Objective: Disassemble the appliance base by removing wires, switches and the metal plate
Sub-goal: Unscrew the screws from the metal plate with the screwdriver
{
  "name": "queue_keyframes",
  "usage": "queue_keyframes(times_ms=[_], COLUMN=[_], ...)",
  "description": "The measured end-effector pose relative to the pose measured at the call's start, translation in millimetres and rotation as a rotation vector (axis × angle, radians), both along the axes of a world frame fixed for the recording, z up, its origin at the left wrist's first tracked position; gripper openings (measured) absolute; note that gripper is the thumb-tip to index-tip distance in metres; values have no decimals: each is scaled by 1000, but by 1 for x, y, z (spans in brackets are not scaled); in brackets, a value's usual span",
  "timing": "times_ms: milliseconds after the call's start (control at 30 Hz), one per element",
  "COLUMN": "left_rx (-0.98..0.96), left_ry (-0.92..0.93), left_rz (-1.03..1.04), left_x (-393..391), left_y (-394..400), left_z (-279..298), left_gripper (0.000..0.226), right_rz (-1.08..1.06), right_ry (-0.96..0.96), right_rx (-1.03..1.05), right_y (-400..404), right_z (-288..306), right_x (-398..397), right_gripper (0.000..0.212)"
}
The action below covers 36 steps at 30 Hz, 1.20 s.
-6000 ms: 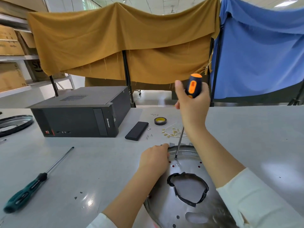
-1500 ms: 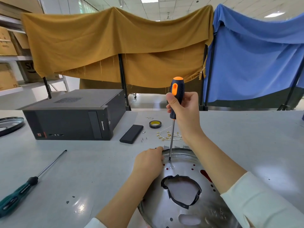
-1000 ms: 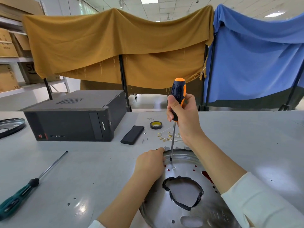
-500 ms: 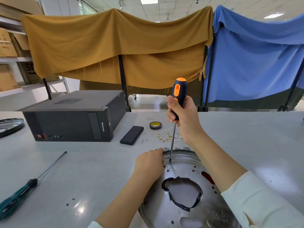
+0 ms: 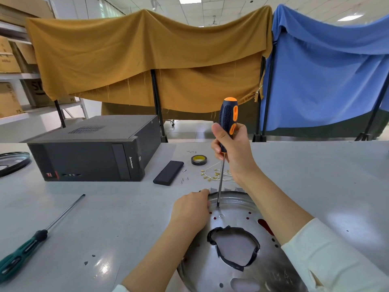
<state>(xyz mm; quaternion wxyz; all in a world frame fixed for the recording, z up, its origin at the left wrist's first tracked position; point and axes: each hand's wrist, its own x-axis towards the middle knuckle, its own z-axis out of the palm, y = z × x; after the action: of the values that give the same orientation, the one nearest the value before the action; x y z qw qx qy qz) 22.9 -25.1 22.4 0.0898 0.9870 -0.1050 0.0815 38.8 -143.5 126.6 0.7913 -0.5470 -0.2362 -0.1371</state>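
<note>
Lying on the grey table are one black desktop computer case, one flat black rectangular box, one roll of black tape, a tangle of white wires with brass terminals and one green-handled screwdriver. Nearest the person sits the round silver metal plate. The left hand curls over its far-left rim. The right hand grips one orange-and-black screwdriver upright, tip on the plate.
</note>
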Motion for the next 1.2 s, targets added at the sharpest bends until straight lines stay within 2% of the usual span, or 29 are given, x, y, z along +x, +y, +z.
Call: queue_keyframes(times_ms=[200,333,400,600,767,967,1067,1200], left_rx=[-2,-1,-2,-6,-7,-4,1,-9], left_ry=[1,12,17,14,15,0,2,13], left_rz=[0,-1,-1,5,5,-10,-14,-13], left_x=[1,0,0,-1,-1,-2,-2,-2], left_y=[0,0,0,-1,0,0,0,0], left_z=[-1,0,0,1,1,1,2,2], left_gripper=[28,27,26,25,24,17,15,12], right_rz=[-72,8,29,14,1,58,-24,-63], right_ry=[-85,-19,-8,-85,-47,0,-39,-75], right_rx=[-59,-66,-54,-98,-83,-52,-127,-83], right_y=[5,3,2,3,3,0,0,2], right_z=[-4,-5,-4,-5,-5,-3,-4,-7], right_x=[1,4,5,5,6,7,7,6], right_gripper=[33,55,58,40,31,52,42,26])
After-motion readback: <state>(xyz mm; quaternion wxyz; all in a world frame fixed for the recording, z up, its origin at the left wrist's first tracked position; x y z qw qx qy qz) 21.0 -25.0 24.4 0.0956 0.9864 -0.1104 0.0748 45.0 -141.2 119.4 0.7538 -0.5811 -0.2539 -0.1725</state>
